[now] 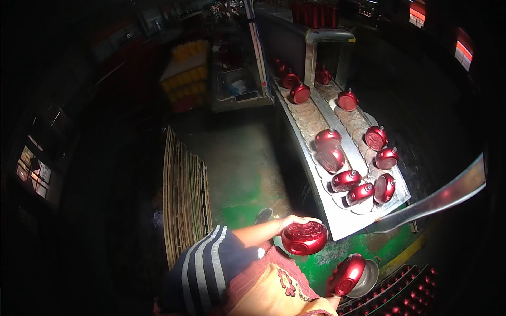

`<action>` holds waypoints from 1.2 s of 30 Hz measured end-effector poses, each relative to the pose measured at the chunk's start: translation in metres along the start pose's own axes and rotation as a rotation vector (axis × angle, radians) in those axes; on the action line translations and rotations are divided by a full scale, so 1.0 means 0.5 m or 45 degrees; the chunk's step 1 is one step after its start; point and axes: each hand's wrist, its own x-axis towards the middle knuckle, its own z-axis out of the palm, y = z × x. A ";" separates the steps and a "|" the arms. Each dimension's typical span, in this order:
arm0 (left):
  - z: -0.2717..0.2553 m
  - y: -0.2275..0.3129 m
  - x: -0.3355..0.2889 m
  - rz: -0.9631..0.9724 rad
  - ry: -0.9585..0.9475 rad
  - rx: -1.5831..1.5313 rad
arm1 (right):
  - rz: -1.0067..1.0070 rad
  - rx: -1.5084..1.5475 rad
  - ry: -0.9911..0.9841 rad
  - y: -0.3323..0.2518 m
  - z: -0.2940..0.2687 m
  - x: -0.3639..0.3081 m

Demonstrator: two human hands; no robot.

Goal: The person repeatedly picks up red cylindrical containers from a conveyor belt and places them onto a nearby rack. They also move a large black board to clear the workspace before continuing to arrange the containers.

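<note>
My left hand (296, 221) is closed on the upper edge of a glossy red bottle (304, 243), rounded and flattened, with a raised pattern on its face. It is beside the near corner of a conveyor (342, 225). Lower and to the right, my right hand (331, 280) grips a second red bottle (349, 275), tilted, its fingers mostly hidden behind it. A round grey metal dish (370, 279) shows just past this bottle. Several similar red bottles (360, 194) with small silver necks lean or lie on the conveyor's near end.
Farther along the conveyor sit more red bottles (300, 94), leading to a metal housing (330, 36). A curved metal strip (437, 207) juts out at right. Rows of small red items (408, 295) fill the lower right. Stacked flat sheets (182, 189) stand at left.
</note>
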 end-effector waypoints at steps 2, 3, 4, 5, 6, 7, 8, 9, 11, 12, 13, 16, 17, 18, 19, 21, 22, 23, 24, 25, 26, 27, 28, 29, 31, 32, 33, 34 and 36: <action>-0.042 0.098 -0.042 0.048 0.009 -0.043 | 0.113 0.075 -0.005 0.028 0.004 0.123; -0.067 0.150 -0.064 0.071 0.016 -0.054 | 0.149 0.093 -0.052 0.056 -0.002 0.195; -0.092 0.206 -0.084 0.099 0.030 -0.055 | 0.135 0.033 -0.013 0.085 -0.002 0.254; -0.114 0.258 -0.100 0.114 0.037 -0.067 | 0.124 -0.027 0.027 0.117 0.002 0.314; -0.135 0.307 -0.117 0.123 0.042 -0.059 | 0.114 -0.088 0.067 0.149 0.004 0.374; -0.149 0.358 -0.132 0.133 0.056 -0.063 | 0.144 -0.155 0.144 0.177 0.020 0.430; -0.158 0.409 -0.145 0.151 0.082 -0.038 | 0.177 -0.225 0.227 0.198 0.042 0.483; -0.164 0.465 -0.161 0.173 0.087 -0.038 | 0.065 -0.392 0.111 0.245 0.055 0.540; -0.163 0.576 -0.179 0.232 0.181 0.073 | 0.164 -0.385 0.082 0.285 0.107 0.647; -0.160 0.623 -0.181 0.277 0.223 0.082 | 0.224 -0.371 0.088 0.303 0.130 0.701; -0.158 0.667 -0.180 0.290 0.287 0.091 | 0.255 -0.349 0.051 0.317 0.151 0.742; -0.160 0.768 -0.183 0.388 0.099 -0.017 | 0.237 -0.351 0.087 0.348 0.187 0.835; -0.161 0.794 -0.185 0.424 0.090 0.016 | 0.230 -0.354 0.093 0.352 0.195 0.861; -0.161 0.810 -0.186 0.479 0.055 0.012 | 0.223 -0.357 0.109 0.357 0.202 0.884; -0.160 0.823 -0.192 0.507 0.042 -0.053 | 0.206 -0.375 0.115 0.360 0.211 0.907; -0.156 0.839 -0.206 0.604 0.049 -0.109 | 0.206 -0.392 0.128 0.366 0.236 0.942; -0.153 0.845 -0.211 0.669 0.062 -0.093 | 0.203 -0.396 0.141 0.368 0.253 0.960; -0.147 0.852 -0.220 0.696 0.047 -0.105 | 0.187 -0.404 0.153 0.371 0.273 0.976; -0.143 0.866 -0.229 0.771 0.132 0.022 | 0.174 -0.412 0.175 0.378 0.297 0.993; -0.139 0.881 -0.235 0.813 0.152 0.041 | 0.150 -0.427 0.205 0.385 0.321 1.007; -0.134 0.901 -0.250 0.747 0.128 -0.158 | 0.116 -0.450 0.252 0.397 0.344 1.023; -0.136 0.930 -0.257 0.741 0.220 -0.167 | 0.067 -0.472 0.305 0.414 0.367 1.035; -0.134 0.953 -0.261 0.715 0.382 -0.009 | 0.017 -0.498 0.375 0.428 0.386 1.050; -0.137 0.989 -0.270 0.642 0.162 -0.221 | -0.047 -0.522 0.445 0.451 0.406 1.059; -0.130 1.045 -0.280 0.587 0.149 -0.324 | -0.182 -0.547 0.578 0.505 0.446 1.075; -0.123 1.072 -0.283 0.513 0.138 -0.264 | -0.250 -0.550 0.646 0.527 0.476 1.077; -0.116 1.095 -0.276 0.448 0.144 -0.288 | -0.306 -0.554 0.705 0.550 0.510 1.086; -0.108 1.140 -0.283 0.443 0.163 -0.242 | -0.334 -0.531 0.755 0.574 0.539 1.106; -0.102 1.161 -0.235 0.315 0.067 -0.242 | -0.433 -0.516 0.921 0.607 0.609 1.116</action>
